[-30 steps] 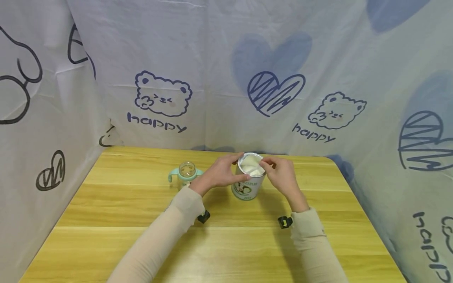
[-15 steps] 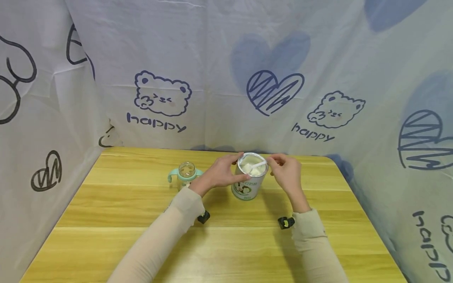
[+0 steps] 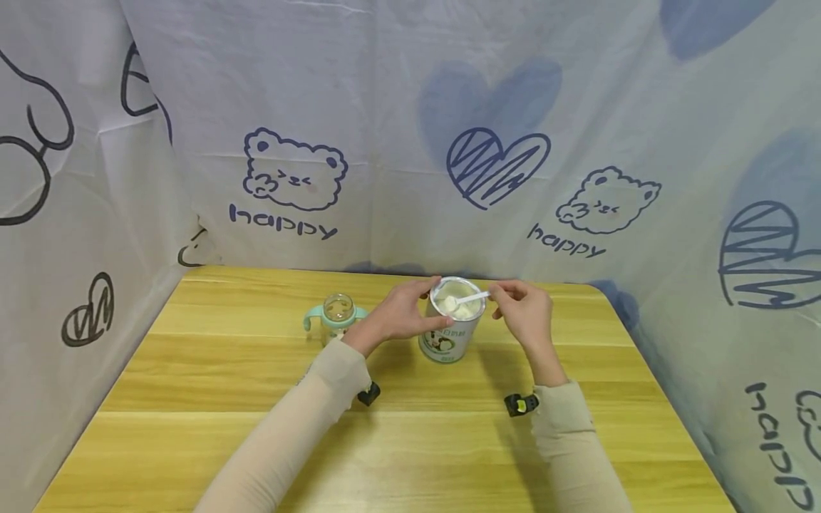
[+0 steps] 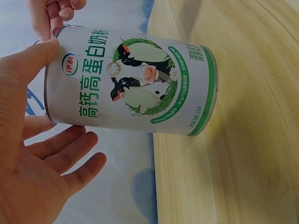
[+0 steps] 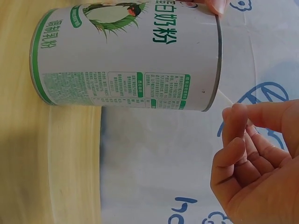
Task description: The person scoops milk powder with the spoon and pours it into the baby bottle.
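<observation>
An open milk powder can (image 3: 449, 335) stands upright on the wooden table, white with a green base band. In the left wrist view, a cow picture decorates the can (image 4: 135, 84). My left hand (image 3: 405, 311) grips it near the rim, thumb on the front and other fingers toward the left and back. White powder (image 3: 449, 288) shows inside. My right hand (image 3: 527, 313) pinches the handle end of a white scoop (image 3: 473, 297) just right of the rim. The scoop's bowl lies inside the can's mouth, over the powder. In the right wrist view, only a thin bit of handle shows.
To the left of the can stands a clear, lidless baby bottle (image 3: 338, 310) with mint-green handles, partly behind my left wrist. A printed cloth (image 3: 398, 214) hangs behind the wooden table (image 3: 410, 456) and along its sides.
My right hand has drawn back to the right from over the can's mouth, bringing the scoop's handle into sight across the rim. My left hand and the can have stayed in place.
</observation>
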